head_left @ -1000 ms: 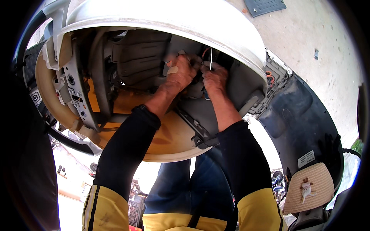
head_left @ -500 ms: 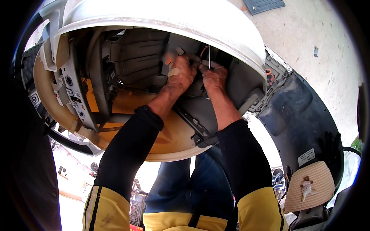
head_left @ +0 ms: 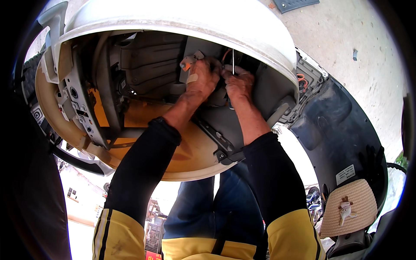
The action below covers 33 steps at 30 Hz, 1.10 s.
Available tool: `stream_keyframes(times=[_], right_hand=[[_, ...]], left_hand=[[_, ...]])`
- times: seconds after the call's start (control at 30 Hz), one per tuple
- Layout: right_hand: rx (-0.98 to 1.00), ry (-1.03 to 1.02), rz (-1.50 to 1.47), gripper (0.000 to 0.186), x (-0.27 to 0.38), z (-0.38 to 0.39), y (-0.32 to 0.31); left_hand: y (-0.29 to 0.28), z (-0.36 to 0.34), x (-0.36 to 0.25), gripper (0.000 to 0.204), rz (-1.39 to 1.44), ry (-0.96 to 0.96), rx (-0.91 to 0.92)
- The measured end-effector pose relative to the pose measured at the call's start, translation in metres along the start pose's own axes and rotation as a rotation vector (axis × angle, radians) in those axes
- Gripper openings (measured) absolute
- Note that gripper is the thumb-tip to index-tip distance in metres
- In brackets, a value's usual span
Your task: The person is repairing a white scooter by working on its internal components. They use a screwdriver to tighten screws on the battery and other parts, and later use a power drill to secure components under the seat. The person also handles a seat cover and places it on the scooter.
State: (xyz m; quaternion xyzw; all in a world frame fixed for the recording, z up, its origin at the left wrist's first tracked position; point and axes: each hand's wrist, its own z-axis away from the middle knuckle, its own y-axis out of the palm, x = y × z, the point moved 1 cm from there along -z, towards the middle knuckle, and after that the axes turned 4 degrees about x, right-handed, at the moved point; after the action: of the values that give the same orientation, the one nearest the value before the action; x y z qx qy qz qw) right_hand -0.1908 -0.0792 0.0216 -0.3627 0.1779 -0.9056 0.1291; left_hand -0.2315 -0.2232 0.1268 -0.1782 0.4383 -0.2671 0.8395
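Note:
My left hand (head_left: 202, 76), with a beige plaster on it, is closed inside the open underside of a white-shelled vehicle body (head_left: 173, 17). An orange-and-grey piece (head_left: 186, 64) sticks out beside its fingers; what these grip is hidden. Just to its right, my right hand (head_left: 237, 84) has its fingers curled at the base of a thin white rod (head_left: 233, 60) that stands up between the fingers, its lower end hidden. Both hands' fingertips nearly meet among dark wiring and grey plastic panels (head_left: 273, 80), above a tan inner surface (head_left: 182, 160).
A perforated metal bracket (head_left: 80, 106) runs down the cavity's left side. To the right are orange wires (head_left: 302, 80), a large black curved panel (head_left: 333, 121) and a straw visor (head_left: 346, 208) with a small toy on it. A dark mat (head_left: 294, 3) lies on the concrete ground (head_left: 364, 43).
My hands stay in nearly the same place, shifted very slightly. The orange-and-grey piece by my left fingers shows more clearly, and the white rod appears a little further left.

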Motion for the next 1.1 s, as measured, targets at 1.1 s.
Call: stream_keyframes(times=[1.1], right_hand=[[0.203, -0.458, 0.673, 0.036, 0.223, 0.152, -0.171]], left_hand=[[0.057, -0.014, -0.026, 0.014, -0.035, -0.356, -0.139]])
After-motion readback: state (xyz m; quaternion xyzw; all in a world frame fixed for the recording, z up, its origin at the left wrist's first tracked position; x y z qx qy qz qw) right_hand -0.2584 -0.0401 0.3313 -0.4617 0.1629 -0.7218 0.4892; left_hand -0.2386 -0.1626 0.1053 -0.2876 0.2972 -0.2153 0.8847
